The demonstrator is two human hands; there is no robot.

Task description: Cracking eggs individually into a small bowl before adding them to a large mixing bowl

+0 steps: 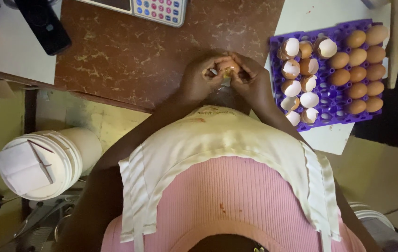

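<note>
Head view, by size: brown surface [129, 51]; purple tray [329, 100] right of egg [229, 66], holding shells and whole eggs; both hands' fingers [207, 70] clamped on cracked egg. Best pulled apart gently, thumbs at crack.

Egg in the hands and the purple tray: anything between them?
Only the right hand itself, then a bare strip of white sheet; the egg and purple tray stay apart, head view.

A cream apron [236, 144] covers a ribbed pink top [236, 196], arms bare.
</note>
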